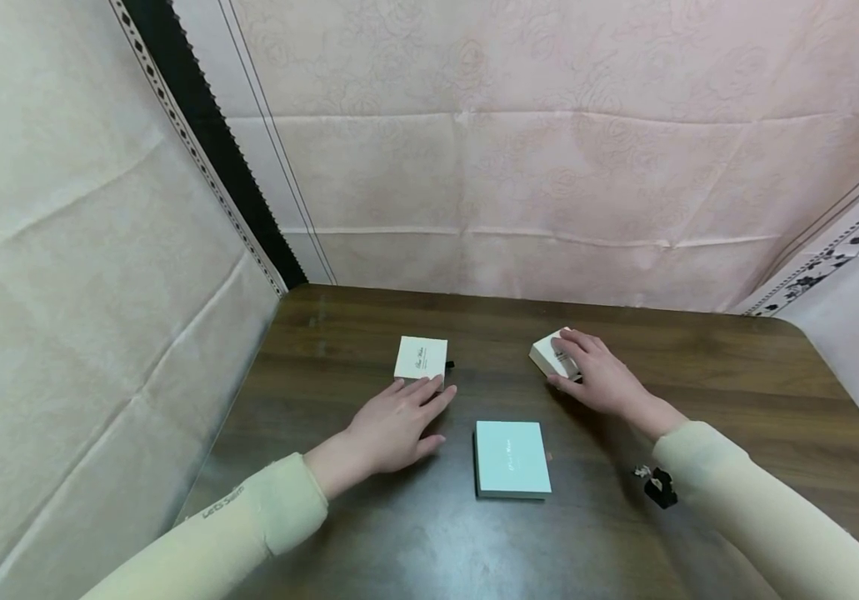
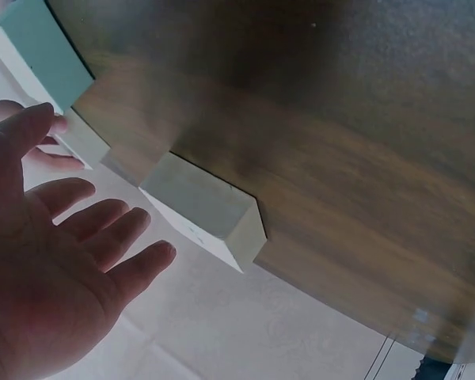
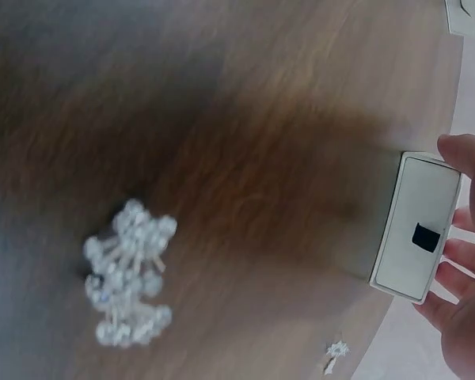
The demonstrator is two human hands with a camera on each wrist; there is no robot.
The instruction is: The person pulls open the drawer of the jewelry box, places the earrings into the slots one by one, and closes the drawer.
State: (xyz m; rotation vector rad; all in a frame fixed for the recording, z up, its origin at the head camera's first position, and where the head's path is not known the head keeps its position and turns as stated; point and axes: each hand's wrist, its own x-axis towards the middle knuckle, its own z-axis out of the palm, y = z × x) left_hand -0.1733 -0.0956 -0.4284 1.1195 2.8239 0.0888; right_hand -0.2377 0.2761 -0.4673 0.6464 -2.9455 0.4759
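Note:
My right hand (image 1: 600, 375) grips a small white box (image 1: 544, 357) at the back right of the table, thumb on one side and fingers on the other. In the right wrist view, the box's near end shows a black ribbon tab (image 3: 426, 237). My left hand (image 1: 393, 423) reaches with spread, relaxed fingers toward another white box (image 1: 420, 355), fingertips at its near edge. That box has dark lettering on top and a black tab at its right. In the left wrist view, no fingers curl around this white box (image 2: 202, 198).
A mint-green box (image 1: 511, 458) with pale lettering lies between the hands, nearer the front. Beside the right sleeve are a black item (image 1: 660, 489) and a small silvery piece (image 1: 641, 471). A sparkly beaded cluster (image 3: 131, 273) shows in the right wrist view. Patterned cloth (image 1: 534, 183) hangs behind the table.

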